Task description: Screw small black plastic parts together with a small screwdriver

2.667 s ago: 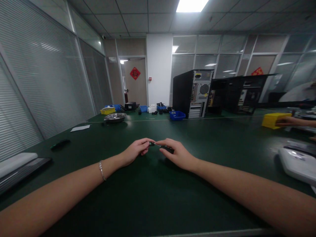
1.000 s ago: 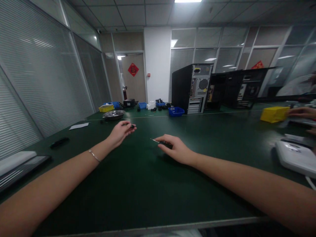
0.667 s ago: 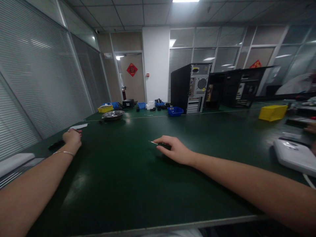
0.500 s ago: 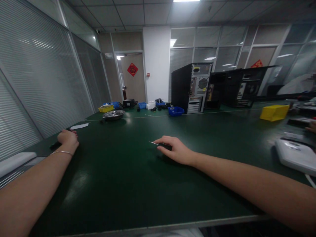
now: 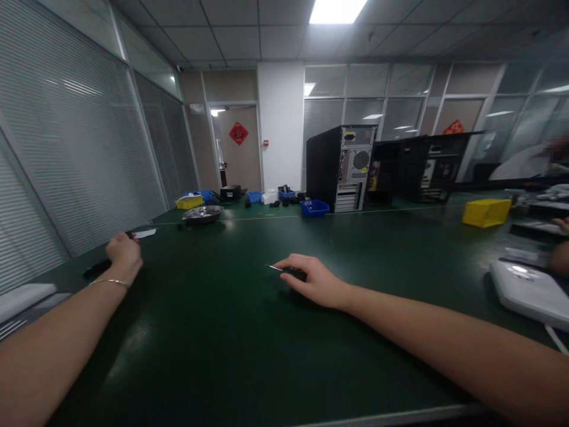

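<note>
My right hand [image 5: 317, 280] rests on the green table [image 5: 213, 332], closed around a screwdriver [image 5: 296, 274]. The tool's thin metal shaft points left past my fingertips, and its dark handle lies partly under the palm. Farther left, my left hand [image 5: 124, 256] is closed at the end of an outstretched arm. A small dark bit shows above its fingers, but what it grips is mostly hidden. Beside that wrist lies a flat black object [image 5: 95, 270], and a white paper-like piece [image 5: 146, 233] lies just beyond the hand.
Computer cases [image 5: 326, 169] stand at the back right near a blue bin [image 5: 315, 207]. A metal dish [image 5: 203, 214] and a yellow basket [image 5: 189, 203] sit at the back left. To the right are a yellow bin [image 5: 486, 212], a white device [image 5: 531, 290] and another person's hand [image 5: 562, 224].
The camera view has tilted up slightly, so the scene sits lower. Both hands keep nearly the same place and grip. At the right edge, the other person's arm has come farther into view.
</note>
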{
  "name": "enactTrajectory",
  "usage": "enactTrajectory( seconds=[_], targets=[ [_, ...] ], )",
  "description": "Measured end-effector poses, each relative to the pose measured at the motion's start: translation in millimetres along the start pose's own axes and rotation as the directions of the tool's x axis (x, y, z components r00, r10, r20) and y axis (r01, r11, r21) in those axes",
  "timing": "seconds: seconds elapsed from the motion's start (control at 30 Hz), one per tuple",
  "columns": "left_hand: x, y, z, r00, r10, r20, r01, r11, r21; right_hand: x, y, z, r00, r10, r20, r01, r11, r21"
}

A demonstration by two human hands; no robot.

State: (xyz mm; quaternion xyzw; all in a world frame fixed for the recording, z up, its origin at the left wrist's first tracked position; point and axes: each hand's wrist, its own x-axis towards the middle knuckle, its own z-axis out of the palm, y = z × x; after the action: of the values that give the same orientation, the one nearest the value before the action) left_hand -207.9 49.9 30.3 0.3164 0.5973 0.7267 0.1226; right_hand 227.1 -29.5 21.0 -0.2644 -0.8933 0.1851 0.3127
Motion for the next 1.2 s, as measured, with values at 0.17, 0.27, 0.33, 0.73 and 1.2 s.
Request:
enactTrajectory(
  seconds=[0.17, 0.27, 0.33, 0.73, 1.2],
  targets=[
    [-29, -3, 34.9, 0.938, -0.078, 0.339, 0.100, 0.994, -0.048, 0, -2, -1, 1.000, 0.022, 0.005, -0.022, 1.000, 0.001],
    [-69, -1, 63.3, 0.823, -0.086, 0.562, 0.133, 0.990, -0.043, 1, -1, -1, 0.998, 0.049, -0.035, -0.049, 0.999, -0.007],
    [-103, 6, 76.3, 0.586, -0.036, 0.809, 0.118, 0.992, -0.041, 2, 0, 0, 0.995, 0.072, -0.070, -0.073, 0.997, -0.013],
    [-206, 39, 77.5, 0.052, 0.119, 0.992, -0.244, 0.964, -0.103, 6, 8, 7, 0.993, 0.076, -0.089, -0.075, 0.997, 0.018],
    [-204, 42, 73.4, 0.193, 0.159, 0.968, -0.345, 0.935, -0.085, 7, 9, 6, 0.996, 0.084, -0.039, -0.085, 0.996, -0.026]
  ],
)
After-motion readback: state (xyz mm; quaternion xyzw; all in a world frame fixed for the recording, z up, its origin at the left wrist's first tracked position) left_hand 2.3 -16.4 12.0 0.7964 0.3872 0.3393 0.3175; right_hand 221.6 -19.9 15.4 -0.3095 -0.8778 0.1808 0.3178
